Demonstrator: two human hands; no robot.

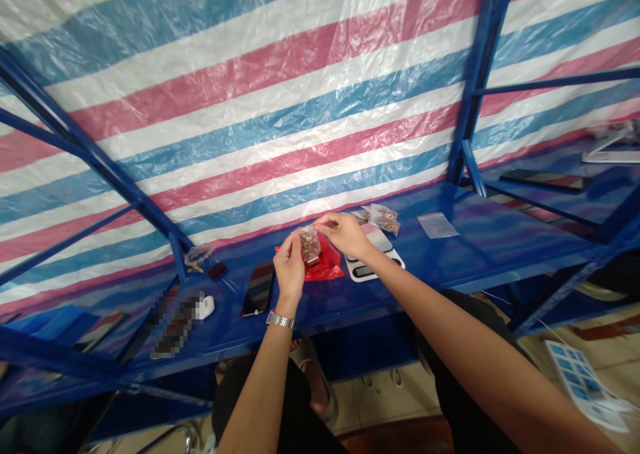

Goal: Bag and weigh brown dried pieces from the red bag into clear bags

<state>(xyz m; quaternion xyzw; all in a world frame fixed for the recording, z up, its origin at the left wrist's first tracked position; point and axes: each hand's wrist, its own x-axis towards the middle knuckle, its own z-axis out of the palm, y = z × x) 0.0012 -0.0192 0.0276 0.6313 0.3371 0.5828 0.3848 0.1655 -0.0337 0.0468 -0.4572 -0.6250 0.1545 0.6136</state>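
Head view: a small clear bag (309, 244) with brown contents is held up between both hands over the blue table (480, 247). The left hand (289, 267) is closed around the bag's lower left side, fingers curled, a metal watch (281, 319) worn at the wrist. The right hand (345, 233) is pinched shut on the bag's top edge, thumb and fingers pressed together. Whether the bag's mouth is sealed cannot be told.

Just beneath the bag, a red sheet (325, 265) is spread on the table, and a white scale (375, 257) is set just beside it to the right, partly hidden by the right forearm. Behind the scale, more filled bags (384, 218) are piled, and an empty clear bag (437, 225) is laid flat further right. A dark phone (259, 289) is laid left of the red sheet, with a white case (205, 306) further left. A striped tarp (260, 94) in red, white and blue is hung behind the table's frame.
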